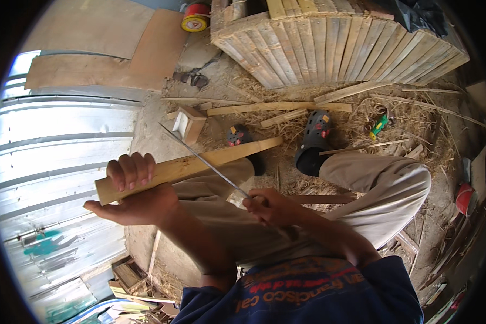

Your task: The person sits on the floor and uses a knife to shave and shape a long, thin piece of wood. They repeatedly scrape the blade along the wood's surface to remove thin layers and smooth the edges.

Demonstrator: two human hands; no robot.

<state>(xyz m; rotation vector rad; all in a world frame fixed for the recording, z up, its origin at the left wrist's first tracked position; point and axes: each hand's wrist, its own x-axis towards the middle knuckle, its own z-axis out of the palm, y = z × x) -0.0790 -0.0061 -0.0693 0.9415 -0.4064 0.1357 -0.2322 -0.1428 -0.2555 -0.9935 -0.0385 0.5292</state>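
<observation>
My left hand (146,204) grips the near-left end of a pale wooden board (170,170), with its fingers over the upper edge and the thumb below. The board slants up to the right across my left leg, its far end near my feet. My right hand (272,207) is closed around the grip of a tool with a long, thin metal blade (221,174). That blade crosses over the board toward the upper left, its tip beyond the board's far edge. Seen nearly edge-on, its exact kind is unclear, and I cannot tell if it touches the wood.
A slatted wooden crate (329,51) stands ahead. Loose wood strips (286,108) and straw lie around my clogs (314,129). A small wooden box (189,124) sits left of them, a green-yellow object (379,127) to the right. Corrugated metal sheeting (65,129) lines the left side.
</observation>
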